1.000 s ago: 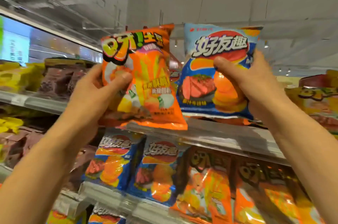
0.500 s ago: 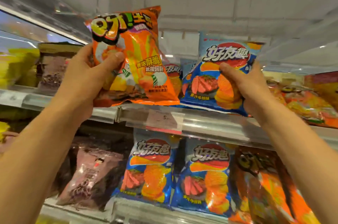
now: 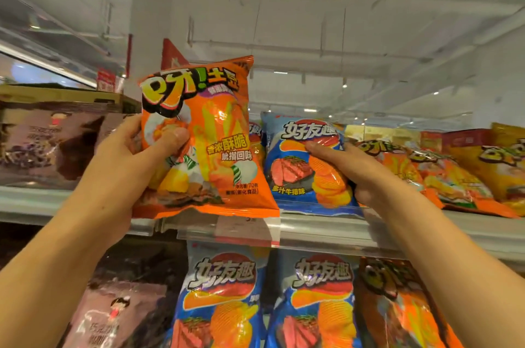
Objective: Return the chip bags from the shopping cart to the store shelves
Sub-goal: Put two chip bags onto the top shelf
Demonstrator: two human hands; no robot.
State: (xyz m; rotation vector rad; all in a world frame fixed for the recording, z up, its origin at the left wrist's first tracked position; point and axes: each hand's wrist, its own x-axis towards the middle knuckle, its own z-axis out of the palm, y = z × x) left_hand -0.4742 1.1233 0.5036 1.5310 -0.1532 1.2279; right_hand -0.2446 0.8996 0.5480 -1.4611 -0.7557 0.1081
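Two glossy crinkled foil bags: orange bag [image 3: 216,143] in left hand [image 3: 133,154], blue bag [image 3: 301,165] in right hand [image 3: 360,174]

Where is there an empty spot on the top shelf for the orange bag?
Bare room shows only behind the orange bag, between the brown packets and the blue bag in the right hand; its depth is hidden. Right of that, orange bags lie crowded. The left hand holds the orange bag.

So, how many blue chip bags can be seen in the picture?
3 clearly: one blue bag held by the right hand on the upper shelf, two more below it. Another may hide behind the orange bag.
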